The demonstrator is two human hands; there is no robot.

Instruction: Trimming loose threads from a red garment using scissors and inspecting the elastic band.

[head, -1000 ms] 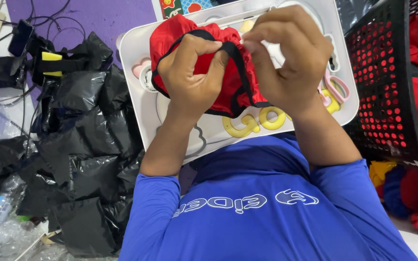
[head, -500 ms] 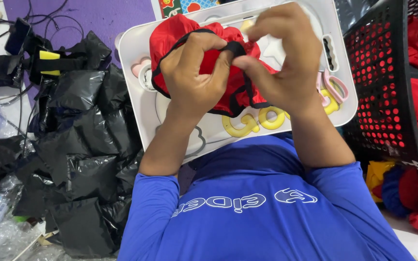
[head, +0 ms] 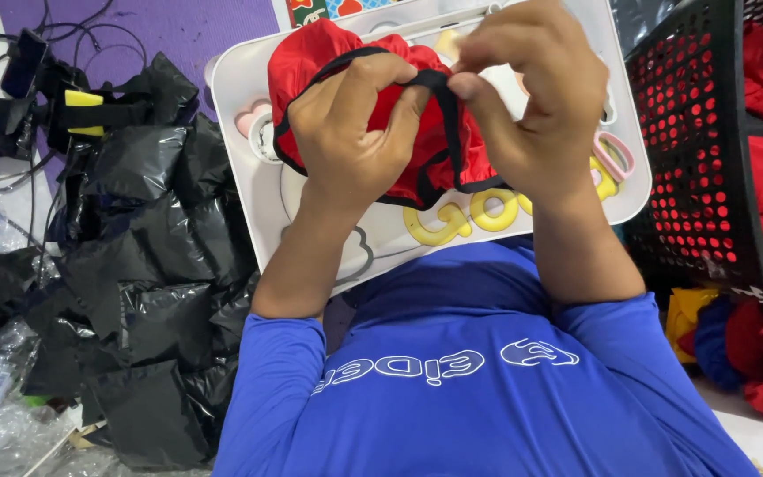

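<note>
1. The left hand [head: 355,146] grips a red cloth piece with black trim [head: 328,53], its fingers curled and clamped on the bunched fabric
2. The right hand [head: 532,106] pinches the black trim band between thumb and fingertips, meeting the left thumb just above the middle of the cloth
3. The cloth is held up over a white plastic tray [head: 240,141], which rests on the lap of the person in a blue shirt [head: 452,380]; yellow rings [head: 470,216] and pink pieces [head: 615,155] lie on the tray under the hands
4. A black mesh basket [head: 691,159] with more red cloth stands just right of the tray; crumpled black plastic bags [head: 134,265] are piled to the left
5. Risk, as I judge it: the thin trim could slip from the pinch, since only fingertips hold it, and the slick fabric would then drop onto the tray
6. The tray sits tilted on the lap, so a knock from a forearm could slide the loose rings off its near edge
</note>
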